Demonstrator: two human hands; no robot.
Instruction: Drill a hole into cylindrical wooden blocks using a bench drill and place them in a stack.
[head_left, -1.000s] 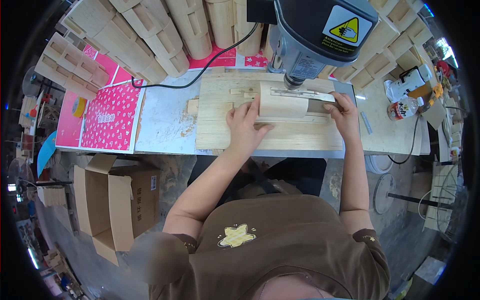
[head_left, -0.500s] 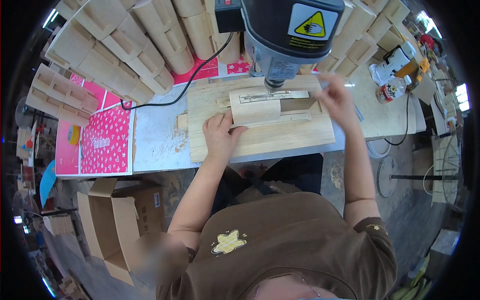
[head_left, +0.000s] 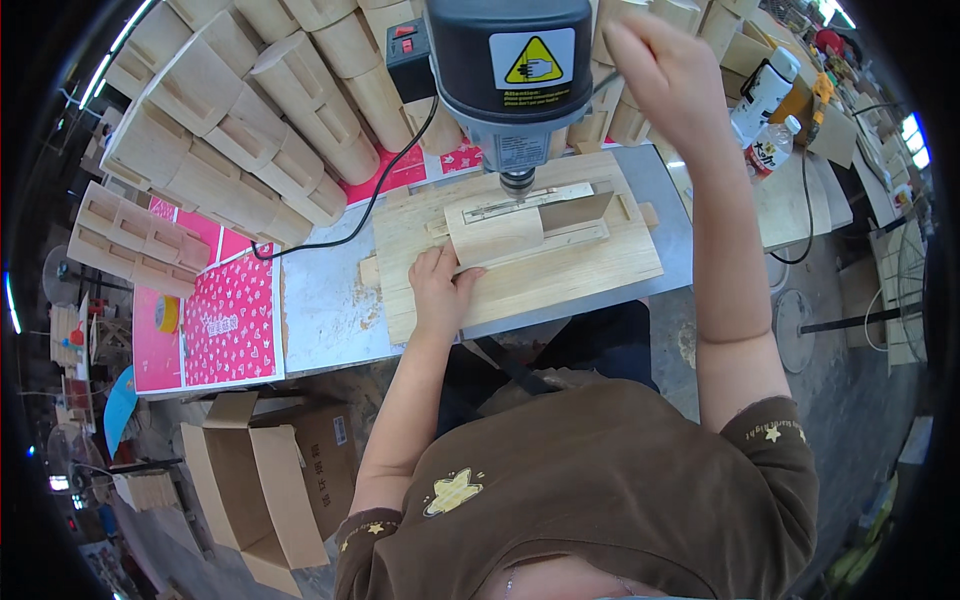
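Note:
A curved pale wooden block (head_left: 487, 243) lies in a wooden jig on a flat wooden board (head_left: 560, 284). Across its top runs a narrow slotted strip (head_left: 527, 201). My left hand (head_left: 441, 295) presses at the block's near left corner, its fingers and thumb bent against the wood. Directly over the strip points the chuck (head_left: 517, 183) of a bench drill press (head_left: 510, 60); whether a bit touches the wood is too small to tell. Raised beside the drill's right side, my right hand (head_left: 672, 85) is closed around a lever handle (head_left: 607, 82), mostly hidden by the fist.
Stacked curved wooden blocks (head_left: 190, 110) line the table's back. A black cable (head_left: 350, 235) crosses its left part, near a pink patterned sheet (head_left: 232, 325) and a yellow tape roll (head_left: 167, 313). At right stand a drink bottle (head_left: 772, 150) and white canister (head_left: 765, 95). An open cardboard box (head_left: 265, 480) sits lower left.
My right hand has risen from the jig's right end to the drill's lever and closed on it. The left hand stays at the block. The whole view has shifted slightly.

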